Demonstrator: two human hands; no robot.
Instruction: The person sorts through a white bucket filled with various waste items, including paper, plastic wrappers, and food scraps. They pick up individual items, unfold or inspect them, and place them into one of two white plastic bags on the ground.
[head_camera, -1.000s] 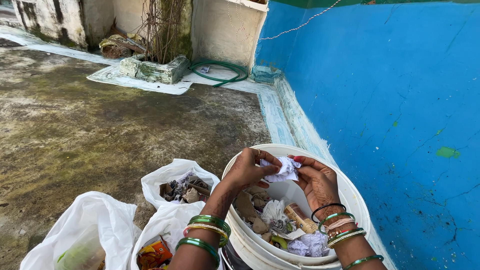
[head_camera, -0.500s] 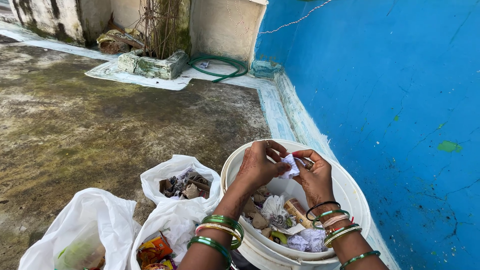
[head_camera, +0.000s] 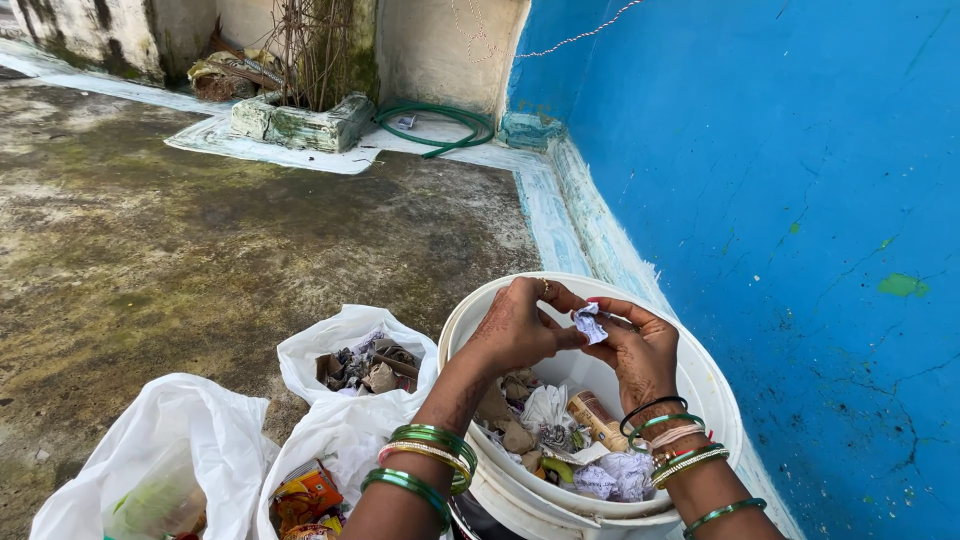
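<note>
A small crumpled scrap of white paper (head_camera: 589, 322) is pinched between the fingertips of both hands, held above the open mouth of a white bucket (head_camera: 722, 400). The left hand (head_camera: 515, 330) is closed on the scrap from the left side, thumb and fingers bent in towards it; the right hand (head_camera: 640, 348) grips it from the right, fingers curled around its far edge. The two hands are touching at the scrap. Green and gold bangles (head_camera: 425, 465) are worn on the left wrist, and green, black and pale bangles on the right wrist.

Directly below the hands, inside the bucket, mixed rubbish is seen: crumpled white paper (head_camera: 610, 475), brown scraps and a small tan tube-shaped packet (head_camera: 597, 418).

To the left of the bucket, three white plastic bags stand open on the ground. The nearest bag (head_camera: 335, 435), just beside the bucket, holds colourful wrappers. A second bag (head_camera: 340, 345) behind it contains brown and grey scraps. The third bag (head_camera: 165, 450), farthest left, holds something pale green.

The ground (head_camera: 200, 240) is rough concrete, stained with moss. A blue painted wall (head_camera: 780, 180) rises on the right. Well apart, at the far end, a green hose (head_camera: 435, 125) is coiled beside a stone planter (head_camera: 300, 120) with dry stems.
</note>
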